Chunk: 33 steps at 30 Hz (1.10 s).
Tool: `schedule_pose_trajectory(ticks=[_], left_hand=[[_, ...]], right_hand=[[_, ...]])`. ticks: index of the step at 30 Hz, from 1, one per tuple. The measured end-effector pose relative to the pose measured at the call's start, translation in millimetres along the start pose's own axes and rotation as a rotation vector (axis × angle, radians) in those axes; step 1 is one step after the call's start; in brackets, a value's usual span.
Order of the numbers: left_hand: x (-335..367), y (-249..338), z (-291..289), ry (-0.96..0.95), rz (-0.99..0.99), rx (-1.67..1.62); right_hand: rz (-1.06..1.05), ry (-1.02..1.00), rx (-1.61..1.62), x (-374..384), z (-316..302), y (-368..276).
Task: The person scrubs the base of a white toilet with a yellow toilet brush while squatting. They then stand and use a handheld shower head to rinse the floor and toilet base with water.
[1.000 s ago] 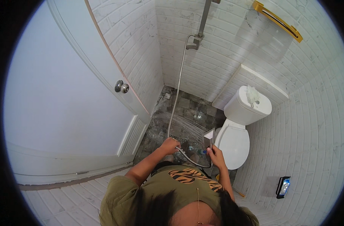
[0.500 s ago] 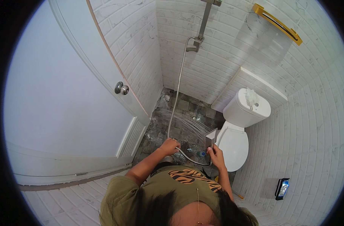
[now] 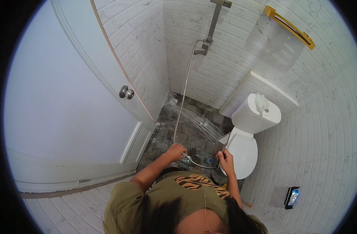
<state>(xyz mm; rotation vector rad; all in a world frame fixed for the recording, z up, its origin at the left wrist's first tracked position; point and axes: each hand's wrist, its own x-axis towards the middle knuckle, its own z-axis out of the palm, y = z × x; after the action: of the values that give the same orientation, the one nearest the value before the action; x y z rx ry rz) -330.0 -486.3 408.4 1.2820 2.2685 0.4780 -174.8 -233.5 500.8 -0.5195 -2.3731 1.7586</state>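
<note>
In my right hand (image 3: 225,160) is the handle of a square, silver hand shower (image 3: 221,142), held beside the toilet bowl. Streams of water (image 3: 198,123) fan out from it to the far left, over the wet grey floor tiles (image 3: 188,108). My left hand (image 3: 175,151) is closed around the metal shower hose (image 3: 188,76). From there the hose runs up to a wall fitting (image 3: 203,46) and, on the other side, loops over to my right hand. A small bottle with a blue cap (image 3: 209,160) lies on the floor between my hands.
The white toilet (image 3: 243,154) stands at right, lid down, with a crumpled whitish bundle (image 3: 261,102) on its tank. A white door (image 3: 69,101) with a round knob (image 3: 127,92) fills the left. On the walls are a yellow rail (image 3: 289,27) and a small black-framed holder (image 3: 292,197).
The shower head has turned and shifted slightly right, and its water now lands farther up toward the far left corner. My left hand stays on the hose.
</note>
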Motion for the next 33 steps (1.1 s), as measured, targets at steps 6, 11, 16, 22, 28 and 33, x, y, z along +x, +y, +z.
schedule_pose_trajectory(ticks=[6, 11, 16, 22, 28, 33], left_hand=[[4, -1, -4, -0.015, -0.006, -0.007], [6, -2, -5, -0.021, -0.004, 0.006], [8, -5, -3, -0.013, -0.003, 0.001], [9, -4, -8, -0.004, 0.003, -0.005], [13, -3, -7, -0.003, -0.018, -0.012], [15, 0, -5, 0.0, -0.029, -0.007]], right_hand=[[-0.034, 0.036, 0.056, 3, 0, -25], [-0.066, 0.049, 0.062, 9, -2, -18], [-0.097, 0.054, 0.055, 14, -5, -17], [-0.125, 0.096, 0.104, 19, -4, -16], [-0.148, 0.131, 0.121, 25, -8, -19], [-0.11, 0.111, 0.181, 31, -16, -17]])
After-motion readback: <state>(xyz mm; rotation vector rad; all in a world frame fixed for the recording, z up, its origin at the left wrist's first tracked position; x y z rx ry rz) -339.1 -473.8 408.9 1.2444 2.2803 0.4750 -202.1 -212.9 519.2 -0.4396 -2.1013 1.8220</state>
